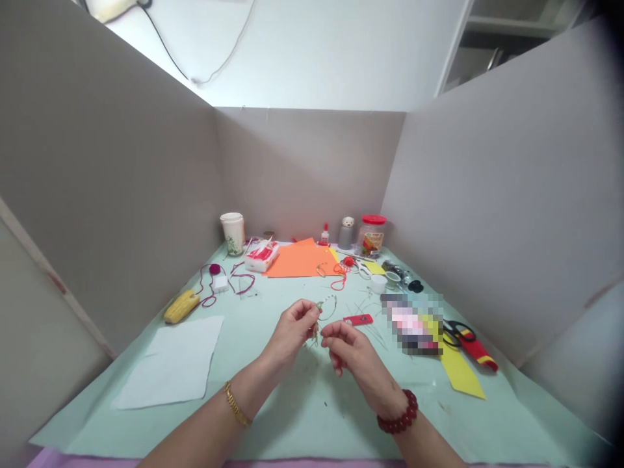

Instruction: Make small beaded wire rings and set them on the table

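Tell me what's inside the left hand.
The left hand pinches something slim: a thin loop sticks out beyond it, and straw-coloured strands show below. Whatever lies within its grip is covered.

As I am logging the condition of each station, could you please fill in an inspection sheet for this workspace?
Surface: pale green cover, dark specks near the hands.
Job's things: thin cord piece with loose strands.
Clutter: orange sheets, white sheet, black-handled scissors, small red item, red-lidded jar.
Hands: left hand pinches the cord piece; right hand close by, contact unclear.
Cables: dark cable against the white wall.
Surroundings: grey partitions on three sides; shelving beyond.
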The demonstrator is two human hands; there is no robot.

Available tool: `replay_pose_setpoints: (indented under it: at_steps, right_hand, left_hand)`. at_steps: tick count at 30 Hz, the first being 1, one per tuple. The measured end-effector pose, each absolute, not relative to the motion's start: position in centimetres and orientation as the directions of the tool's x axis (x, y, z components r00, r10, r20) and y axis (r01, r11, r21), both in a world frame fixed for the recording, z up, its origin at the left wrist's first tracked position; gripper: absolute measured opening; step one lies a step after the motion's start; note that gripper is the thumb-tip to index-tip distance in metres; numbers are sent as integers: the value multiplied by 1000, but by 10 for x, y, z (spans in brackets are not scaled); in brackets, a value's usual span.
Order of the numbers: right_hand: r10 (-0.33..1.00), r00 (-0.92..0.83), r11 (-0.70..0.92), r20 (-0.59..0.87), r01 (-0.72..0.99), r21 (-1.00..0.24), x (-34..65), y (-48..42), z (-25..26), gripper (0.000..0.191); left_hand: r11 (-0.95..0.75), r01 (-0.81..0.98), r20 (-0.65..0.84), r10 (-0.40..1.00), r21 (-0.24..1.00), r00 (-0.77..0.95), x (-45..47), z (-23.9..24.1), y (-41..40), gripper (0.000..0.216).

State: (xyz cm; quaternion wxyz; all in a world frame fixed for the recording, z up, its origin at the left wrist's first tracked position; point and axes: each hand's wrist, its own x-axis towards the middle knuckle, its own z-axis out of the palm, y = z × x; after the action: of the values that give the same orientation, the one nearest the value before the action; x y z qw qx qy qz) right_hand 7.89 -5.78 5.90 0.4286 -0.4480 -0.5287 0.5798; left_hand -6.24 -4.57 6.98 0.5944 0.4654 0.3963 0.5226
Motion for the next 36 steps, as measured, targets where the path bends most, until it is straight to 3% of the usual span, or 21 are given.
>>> replay_pose_setpoints:
  at_steps: [3,6,10,20,28,36]
  right_hand:
    - [1000,-23,16,15,49,-999,81,-58,60,14]
    - [971,135,178,199,154,-972,80,-64,60,11]
    - [912,1,398,411,253,-882,72,-74,58,15]
    - [969,-51,245,241,325,-914,62,-72,46,11]
    - [998,-26,63,60,173,-983,59,-68,38,17]
    - [996,-69,61,53,134,-989,60,-70,38,16]
  left_hand:
    - [22,-258,14,990,966,140,-62,68,-45,24]
    - [11,-258,24,991,966,133,-60,66,-45,24]
    - [2,-249,32,991,968,130,-58,63,-44,23]
    - [-77,-171,86,995,982,45,-55,61,-45,17]
    - [-91,-159,91,996,983,-6,-50,60,-48,16]
    - [-119,-145,119,993,982,-7,-51,60,-48,15]
